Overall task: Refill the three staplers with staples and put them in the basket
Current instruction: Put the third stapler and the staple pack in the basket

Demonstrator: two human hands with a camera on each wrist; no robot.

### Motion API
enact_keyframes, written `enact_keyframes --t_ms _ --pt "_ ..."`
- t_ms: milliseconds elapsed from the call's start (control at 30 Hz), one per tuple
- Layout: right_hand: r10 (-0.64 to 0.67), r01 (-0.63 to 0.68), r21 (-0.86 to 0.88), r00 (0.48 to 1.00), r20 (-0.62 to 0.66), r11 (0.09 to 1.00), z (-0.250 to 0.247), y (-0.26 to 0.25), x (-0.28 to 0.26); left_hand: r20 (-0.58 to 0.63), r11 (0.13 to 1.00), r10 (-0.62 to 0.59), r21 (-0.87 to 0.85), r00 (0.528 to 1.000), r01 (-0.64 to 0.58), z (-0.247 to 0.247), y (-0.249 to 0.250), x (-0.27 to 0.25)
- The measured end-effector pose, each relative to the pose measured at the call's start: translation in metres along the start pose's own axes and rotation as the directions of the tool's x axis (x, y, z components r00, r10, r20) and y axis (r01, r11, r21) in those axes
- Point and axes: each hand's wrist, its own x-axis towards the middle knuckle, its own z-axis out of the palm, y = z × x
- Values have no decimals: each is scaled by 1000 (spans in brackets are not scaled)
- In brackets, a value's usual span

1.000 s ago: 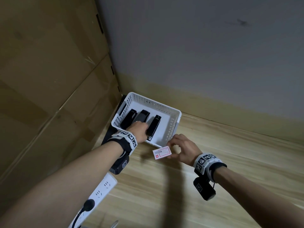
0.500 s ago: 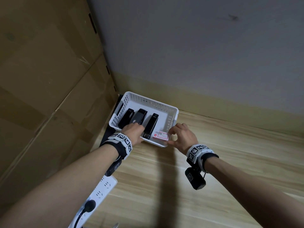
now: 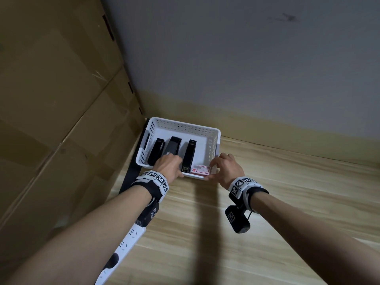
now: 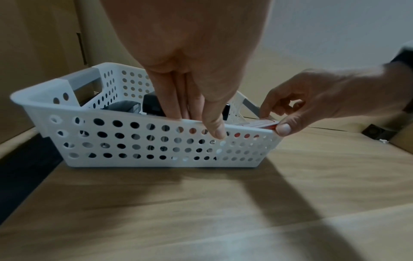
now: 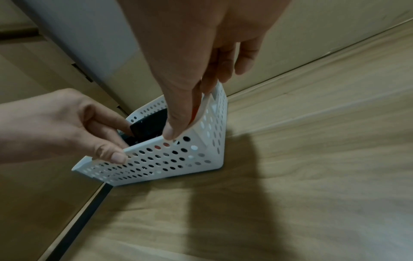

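A white perforated basket [image 3: 181, 126] stands in the corner of the wooden table. Three black staplers lie side by side in it: left [image 3: 156, 151], middle [image 3: 173, 145], right [image 3: 189, 154]. My left hand [image 3: 169, 166] grips the basket's front wall [image 4: 138, 141], fingers inside and thumb outside. My right hand [image 3: 221, 168] pinches a red and white staple box [image 3: 200, 170] at the basket's front right corner, just inside the rim. The left wrist view shows the box [image 4: 260, 123] level with the rim. In the right wrist view only a red sliver [image 5: 194, 113] of the box shows.
Large cardboard boxes [image 3: 61, 99] rise close on the left, and a grey wall [image 3: 246, 68] stands behind the basket. A white power strip [image 3: 127, 241] with a black plug lies near my left forearm. Bare wooden tabletop [image 3: 277, 202] stretches to the right.
My right hand has carried the staple box from the table in front of the basket into its front right corner. My left hand has stayed on the front wall.
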Motion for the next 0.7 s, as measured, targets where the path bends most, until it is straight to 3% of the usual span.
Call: enact_keyframes --t_ms 200,467,567,633,700 --pt "-17 13 36 996 90 999 0 9 1 36 1000 -14 -26 999 15 4 -6 5" --pt "-35 31 56 997 66 998 0 7 -10 42 999 40 7 998 -40 -4 -5 -4" --pt "-55 53 58 998 34 997 1 4 -21 -87 996 86 18 992 -85 -7 -1 -16" --pt "-53 54 74 998 -13 996 1 4 -29 -210 985 165 -19 964 -173 -8 5 -24" --pt "-33 38 102 998 -50 994 0 9 -36 -221 960 254 -62 942 -274 -7 13 -29"
